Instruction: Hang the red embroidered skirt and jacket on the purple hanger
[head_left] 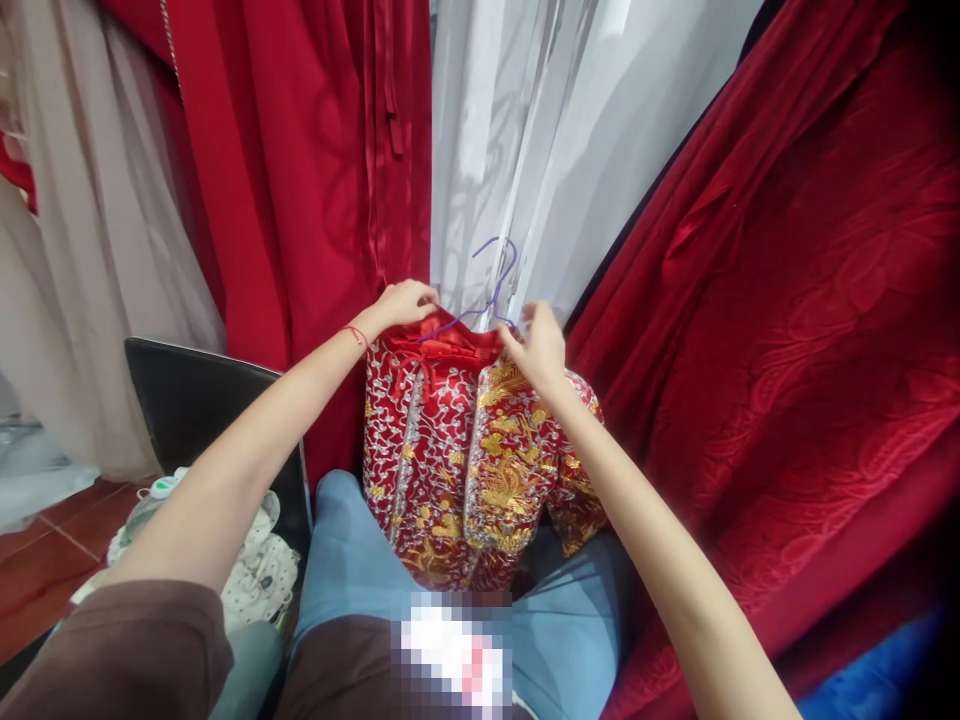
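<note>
- White fabric drape (487,130) behind garment; hanging red cloths (300,180) (810,300) flank it.
- Red garment (442,480), silver-and-gold embroidered, at blue-trousered lap (352,560); purple wire hanger (494,290) at its top.
- Left hand (409,303) curled closed on its upper-left edge.
- Right hand (541,345) half-curled, upper right; grip unclear.
- Black panel (214,410) borders left.

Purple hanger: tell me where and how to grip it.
Probably best to pinch the purple hanger at its neck, below the hook, from above: there the wire rises clear of the embroidered garment, while its arms slope toward the neckline.
</note>
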